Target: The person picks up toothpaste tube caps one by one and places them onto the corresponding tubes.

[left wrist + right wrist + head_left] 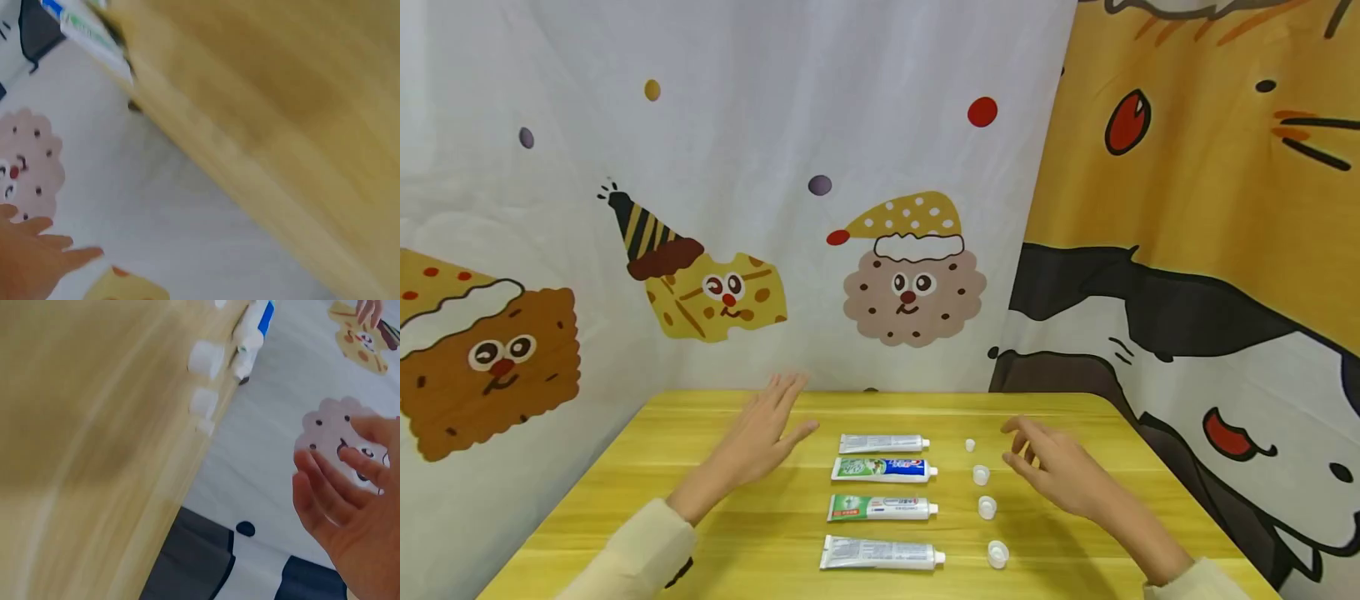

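Several toothpaste tubes lie in a column mid-table in the head view, nozzles to the right: a small silver tube (883, 443), a green and blue tube (883, 470), a green and white tube (882, 507) and a larger silver tube (882, 553). Right of each nozzle sits a loose white cap: a tiny cap (970, 445), two middle caps (981, 475) and the nearest cap (997, 554). My left hand (765, 437) hovers left of the tubes, fingers extended, holding nothing. My right hand (1060, 468) is raised right of the caps, fingers loosely bent, touching none of them.
The yellow wood-grain table (760, 542) ends at a back edge against a white curtain (865, 108) printed with cartoon food. A curtain with a large cartoon animal (1187, 183) hangs along the right side. Near the left sleeve (640, 550) is a small dark object (680, 573).
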`<state>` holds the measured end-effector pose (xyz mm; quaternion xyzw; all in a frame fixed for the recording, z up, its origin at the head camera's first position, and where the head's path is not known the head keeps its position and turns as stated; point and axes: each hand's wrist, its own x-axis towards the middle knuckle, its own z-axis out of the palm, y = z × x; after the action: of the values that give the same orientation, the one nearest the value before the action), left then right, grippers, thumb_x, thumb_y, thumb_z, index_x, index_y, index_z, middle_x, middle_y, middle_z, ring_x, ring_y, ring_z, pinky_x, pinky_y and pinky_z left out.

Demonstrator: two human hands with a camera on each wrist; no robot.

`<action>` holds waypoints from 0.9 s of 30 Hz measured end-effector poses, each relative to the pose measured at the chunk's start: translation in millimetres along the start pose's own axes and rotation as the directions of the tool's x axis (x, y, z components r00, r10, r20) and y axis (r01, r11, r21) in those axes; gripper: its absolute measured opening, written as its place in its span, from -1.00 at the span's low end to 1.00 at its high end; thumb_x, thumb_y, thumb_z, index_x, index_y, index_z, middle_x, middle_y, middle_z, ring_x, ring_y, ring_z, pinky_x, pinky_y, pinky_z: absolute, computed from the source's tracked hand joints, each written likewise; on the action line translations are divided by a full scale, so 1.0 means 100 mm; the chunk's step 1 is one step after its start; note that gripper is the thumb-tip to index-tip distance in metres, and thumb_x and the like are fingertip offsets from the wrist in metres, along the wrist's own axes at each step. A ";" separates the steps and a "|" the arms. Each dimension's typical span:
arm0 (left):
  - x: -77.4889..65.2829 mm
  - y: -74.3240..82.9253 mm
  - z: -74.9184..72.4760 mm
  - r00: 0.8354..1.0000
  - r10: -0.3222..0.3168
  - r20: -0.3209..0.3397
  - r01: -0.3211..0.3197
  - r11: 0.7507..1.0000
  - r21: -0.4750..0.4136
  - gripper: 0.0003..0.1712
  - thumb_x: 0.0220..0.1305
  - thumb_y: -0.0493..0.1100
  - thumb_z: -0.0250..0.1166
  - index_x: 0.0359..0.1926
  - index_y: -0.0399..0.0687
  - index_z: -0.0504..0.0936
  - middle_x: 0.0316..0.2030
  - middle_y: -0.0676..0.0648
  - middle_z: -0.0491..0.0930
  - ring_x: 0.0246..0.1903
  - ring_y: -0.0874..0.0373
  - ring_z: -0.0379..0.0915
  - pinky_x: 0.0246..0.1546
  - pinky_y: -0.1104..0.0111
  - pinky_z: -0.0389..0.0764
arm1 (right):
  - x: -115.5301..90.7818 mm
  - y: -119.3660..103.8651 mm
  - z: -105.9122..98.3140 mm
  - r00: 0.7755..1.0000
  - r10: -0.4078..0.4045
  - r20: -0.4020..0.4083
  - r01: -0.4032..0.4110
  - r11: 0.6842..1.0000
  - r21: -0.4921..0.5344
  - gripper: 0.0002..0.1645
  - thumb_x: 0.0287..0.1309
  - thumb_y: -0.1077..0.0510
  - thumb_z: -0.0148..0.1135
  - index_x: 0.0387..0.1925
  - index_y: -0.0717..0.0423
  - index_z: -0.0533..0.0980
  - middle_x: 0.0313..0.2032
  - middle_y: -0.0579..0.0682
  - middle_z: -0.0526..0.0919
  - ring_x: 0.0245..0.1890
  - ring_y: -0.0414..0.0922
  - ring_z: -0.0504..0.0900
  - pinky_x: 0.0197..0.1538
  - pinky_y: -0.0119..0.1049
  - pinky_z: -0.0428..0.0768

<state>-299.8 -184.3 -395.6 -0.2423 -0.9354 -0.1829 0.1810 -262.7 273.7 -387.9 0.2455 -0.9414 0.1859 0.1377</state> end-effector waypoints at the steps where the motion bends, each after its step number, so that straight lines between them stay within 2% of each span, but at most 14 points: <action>1: -0.03 0.05 0.04 1.000 0.022 0.000 -0.022 1.000 -0.019 -0.11 0.53 0.28 0.08 0.65 0.03 0.01 0.61 -0.20 0.09 0.58 -0.27 0.00 0.47 -0.29 0.16 | -0.02 -0.02 0.02 0.999 -0.020 0.037 0.018 0.999 0.036 -0.74 0.42 -0.03 0.28 0.06 -0.15 0.51 -0.27 -0.29 0.64 -0.33 -0.40 0.56 -0.35 -0.43 0.55; 4: -0.12 0.19 0.15 0.996 0.085 0.015 -0.084 0.994 -0.063 -0.17 0.51 0.24 0.14 0.61 0.02 0.15 0.53 -0.14 0.27 0.49 -0.17 0.24 0.41 -0.16 0.36 | -0.08 -0.05 0.09 0.986 -0.099 0.136 0.084 0.990 0.114 -0.88 0.42 -0.03 0.28 -0.09 -0.18 0.55 -0.35 -0.36 0.62 -0.38 -0.46 0.52 -0.38 -0.45 0.54; 7: -0.19 0.33 0.24 0.987 0.138 0.079 -0.131 0.987 -0.093 -0.28 0.50 0.29 0.13 0.50 0.06 0.33 0.36 -0.04 0.47 0.33 -0.02 0.45 0.31 -0.03 0.52 | -0.11 -0.07 0.16 0.966 -0.144 0.214 0.111 0.981 0.158 -0.92 0.37 -0.03 0.33 -0.23 -0.18 0.59 -0.38 -0.38 0.61 -0.41 -0.47 0.51 -0.38 -0.46 0.56; 9: -0.22 0.42 0.29 0.972 0.179 0.152 -0.162 0.980 -0.118 -0.34 0.49 0.32 0.12 0.40 0.08 0.44 0.25 0.00 0.56 0.22 0.05 0.54 0.22 0.06 0.61 | -0.14 -0.07 0.20 0.952 -0.138 0.272 0.098 0.983 0.154 -0.85 0.30 -0.08 0.39 -0.25 -0.16 0.61 -0.37 -0.35 0.63 -0.44 -0.47 0.51 -0.37 -0.45 0.56; 12: -0.23 0.55 0.34 0.936 0.226 0.270 -0.189 0.969 -0.159 -0.43 0.45 0.31 0.19 0.22 0.06 0.57 0.09 0.03 0.66 0.02 0.16 0.64 -0.01 0.26 0.69 | -0.17 -0.08 0.25 0.931 -0.091 0.353 0.054 0.992 0.113 -0.69 0.17 -0.19 0.48 -0.20 -0.14 0.63 -0.35 -0.29 0.65 -0.41 -0.41 0.53 -0.34 -0.40 0.54; 15: -0.23 0.65 0.39 0.901 0.251 0.355 -0.194 0.963 -0.188 -0.51 0.39 0.24 0.31 0.14 0.06 0.63 0.03 0.07 0.71 -0.13 0.28 0.66 -0.19 0.42 0.65 | -0.19 -0.09 0.28 0.905 -0.058 0.421 0.024 0.996 0.085 -0.56 0.03 -0.21 0.56 -0.14 -0.12 0.64 -0.35 -0.25 0.66 -0.37 -0.36 0.52 -0.31 -0.36 0.51; 17: -0.24 0.72 0.43 0.884 0.260 0.389 -0.206 0.963 -0.176 -0.50 0.34 0.23 0.37 0.13 0.07 0.66 0.02 0.11 0.71 -0.16 0.34 0.63 -0.21 0.45 0.64 | -0.19 -0.09 0.30 0.890 -0.058 0.453 0.014 0.995 0.099 -0.55 -0.02 -0.17 0.60 -0.13 -0.13 0.64 -0.38 -0.24 0.63 -0.38 -0.35 0.49 -0.31 -0.36 0.49; 20: -0.25 0.82 0.49 0.864 0.280 0.418 -0.256 0.960 -0.113 -0.48 0.27 0.25 0.41 0.13 0.12 0.68 0.05 0.16 0.69 -0.12 0.38 0.61 -0.13 0.43 0.65 | -0.19 -0.09 0.34 0.871 -0.079 0.485 0.011 0.990 0.142 -0.65 0.00 -0.06 0.60 -0.17 -0.15 0.65 -0.42 -0.26 0.59 -0.42 -0.38 0.43 -0.33 -0.39 0.47; 23: -0.25 0.90 0.55 0.846 0.309 0.435 -0.319 0.946 -0.052 -0.49 0.19 0.25 0.47 0.08 0.16 0.71 -0.04 0.21 0.70 -0.17 0.44 0.55 -0.13 0.45 0.63 | -0.19 -0.11 0.39 0.861 -0.110 0.497 0.022 0.984 0.179 -0.74 0.05 0.08 0.56 -0.20 -0.19 0.67 -0.42 -0.29 0.57 -0.44 -0.40 0.43 -0.34 -0.42 0.46; 27: -0.24 0.99 0.63 0.829 0.351 0.434 -0.389 0.921 -0.003 -0.54 0.10 0.21 0.55 -0.01 0.19 0.75 -0.13 0.25 0.72 -0.27 0.49 0.49 -0.21 0.54 0.57 | -0.17 -0.15 0.43 0.848 -0.182 0.498 0.085 0.974 0.211 -0.75 0.08 0.23 0.48 -0.25 -0.18 0.67 -0.42 -0.34 0.57 -0.45 -0.43 0.42 -0.34 -0.47 0.48</action>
<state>-243.9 -85.9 -435.2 -0.4450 -0.8942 -0.0464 0.0144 -247.6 250.8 -428.5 0.3625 -0.9036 0.1881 -0.1288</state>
